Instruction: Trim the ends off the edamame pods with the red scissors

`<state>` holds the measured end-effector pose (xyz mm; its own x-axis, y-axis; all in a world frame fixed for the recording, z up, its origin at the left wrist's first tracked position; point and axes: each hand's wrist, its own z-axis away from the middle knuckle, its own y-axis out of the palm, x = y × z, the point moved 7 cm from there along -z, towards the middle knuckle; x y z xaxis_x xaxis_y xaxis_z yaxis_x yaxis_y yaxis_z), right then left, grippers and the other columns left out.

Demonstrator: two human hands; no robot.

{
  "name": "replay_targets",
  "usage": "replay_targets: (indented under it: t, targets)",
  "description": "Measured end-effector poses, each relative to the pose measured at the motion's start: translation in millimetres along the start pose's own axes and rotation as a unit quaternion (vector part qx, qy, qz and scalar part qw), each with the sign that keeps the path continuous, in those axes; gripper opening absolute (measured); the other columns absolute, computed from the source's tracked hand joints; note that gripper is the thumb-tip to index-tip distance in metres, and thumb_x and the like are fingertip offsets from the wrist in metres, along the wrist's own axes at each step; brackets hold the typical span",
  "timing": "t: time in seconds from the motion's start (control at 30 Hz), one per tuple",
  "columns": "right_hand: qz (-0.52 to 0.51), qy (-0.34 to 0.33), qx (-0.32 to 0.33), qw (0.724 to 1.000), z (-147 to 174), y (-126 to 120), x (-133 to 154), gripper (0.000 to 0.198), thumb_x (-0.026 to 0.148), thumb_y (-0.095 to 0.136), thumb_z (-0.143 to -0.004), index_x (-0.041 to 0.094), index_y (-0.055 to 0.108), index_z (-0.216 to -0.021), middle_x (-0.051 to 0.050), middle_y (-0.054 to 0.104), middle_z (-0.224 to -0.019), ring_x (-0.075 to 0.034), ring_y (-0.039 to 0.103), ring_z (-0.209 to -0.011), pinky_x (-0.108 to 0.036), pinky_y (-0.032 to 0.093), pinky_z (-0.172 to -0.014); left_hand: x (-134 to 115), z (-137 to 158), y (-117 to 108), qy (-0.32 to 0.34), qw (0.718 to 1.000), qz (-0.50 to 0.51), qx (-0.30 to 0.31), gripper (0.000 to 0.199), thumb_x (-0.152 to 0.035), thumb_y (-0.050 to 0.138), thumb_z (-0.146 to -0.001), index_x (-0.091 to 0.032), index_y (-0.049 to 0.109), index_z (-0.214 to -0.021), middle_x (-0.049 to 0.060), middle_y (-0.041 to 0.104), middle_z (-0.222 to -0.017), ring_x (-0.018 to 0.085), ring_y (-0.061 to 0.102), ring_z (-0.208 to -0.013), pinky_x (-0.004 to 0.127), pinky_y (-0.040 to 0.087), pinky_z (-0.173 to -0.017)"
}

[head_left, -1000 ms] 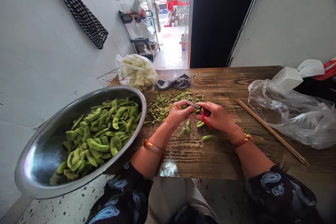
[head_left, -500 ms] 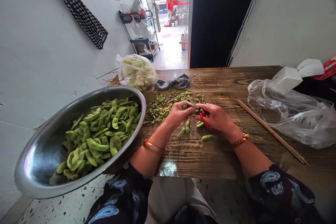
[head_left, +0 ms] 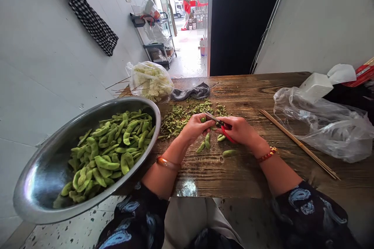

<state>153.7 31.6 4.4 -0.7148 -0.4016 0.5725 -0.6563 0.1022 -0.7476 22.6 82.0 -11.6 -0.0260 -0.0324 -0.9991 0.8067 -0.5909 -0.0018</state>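
My left hand [head_left: 194, 126] is closed on a green edamame pod [head_left: 203, 119], only partly visible between thumb and fingers. In my right hand [head_left: 238, 129] is a pair of red-handled scissors [head_left: 226, 134], their metal blades pointing left, close to the pod. Beneath and just in front of the hands, several loose pods [head_left: 230, 153] lie on the wooden table [head_left: 210, 179]. Behind the left hand spreads a heap of small green trimmings [head_left: 175, 118]. To the left, a large metal bowl [head_left: 37, 186] holds many edamame pods [head_left: 108, 162].
A clear bag of cauliflower [head_left: 152, 79] and a grey cloth [head_left: 191, 92] lie at the table's far side. Toward the right are thin wooden sticks [head_left: 298, 144], a crumpled plastic bag [head_left: 330, 124] and a white tissue pack [head_left: 317, 85]. A cart [head_left: 157, 42] stands by the doorway.
The whole view has shifted slightly. Both hands stay together over the table, still gripping the pod and the scissors; the blades have turned only a little.
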Motion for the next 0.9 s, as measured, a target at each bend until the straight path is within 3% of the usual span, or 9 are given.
replay_targets:
  t: [0.13,0.27,0.4,0.6,0.9]
  targets:
    - [-0.016,0.022,-0.018,0.999,-1,-1,-4,0.044,0.047,0.066,-0.080,0.018,0.068,-0.114,-0.004,0.069,-0.081,-0.016,0.058,-0.069,-0.025,0.042,-0.065,-1,-1,-2,0.000,0.999,0.032,-0.018,0.030,-0.037,0.075,-0.070,-0.012,0.062,-0.081,-0.003,0.054,-0.052,0.005,0.046,-0.043,0.016,0.034,-0.040]
    - [-0.043,0.086,-0.066,0.993,0,-7,-11,0.055,0.054,0.065,-0.078,0.014,0.068,-0.116,-0.002,0.064,-0.069,-0.014,0.053,-0.060,-0.025,0.040,-0.058,-3,-2,-10,0.027,0.992,0.088,-0.085,0.031,-0.035,0.076,-0.067,-0.015,0.055,-0.076,-0.003,0.057,-0.052,0.007,0.048,-0.044,0.017,0.035,-0.040]
    - [-0.069,0.099,-0.076,0.990,1,-9,-11,0.060,0.056,0.063,-0.078,0.012,0.066,-0.117,0.000,0.060,-0.065,-0.013,0.050,-0.058,-0.025,0.041,-0.057,-9,-1,-18,0.070,0.983,0.096,-0.141,0.032,-0.033,0.076,-0.066,-0.017,0.049,-0.073,-0.004,0.057,-0.053,0.005,0.044,-0.041,0.017,0.030,-0.039]
    - [-0.048,0.076,-0.069,0.994,1,-5,-12,0.059,0.054,0.066,-0.076,0.013,0.064,-0.119,-0.004,0.064,-0.078,-0.016,0.056,-0.067,-0.028,0.045,-0.065,-15,2,-23,0.100,0.977,-0.034,-0.187,0.030,-0.035,0.074,-0.068,-0.017,0.050,-0.072,-0.005,0.054,-0.053,0.006,0.041,-0.043,0.019,0.030,-0.045]
    - [-0.050,0.086,-0.067,0.993,0,-4,-11,0.060,0.054,0.066,-0.076,0.013,0.063,-0.121,-0.004,0.064,-0.078,-0.016,0.056,-0.067,-0.028,0.046,-0.064,-32,11,-16,0.149,0.929,-0.231,-0.246,0.018,-0.025,0.071,-0.068,-0.018,0.054,-0.071,-0.004,0.053,-0.064,0.010,0.045,-0.061,0.023,0.036,-0.060]
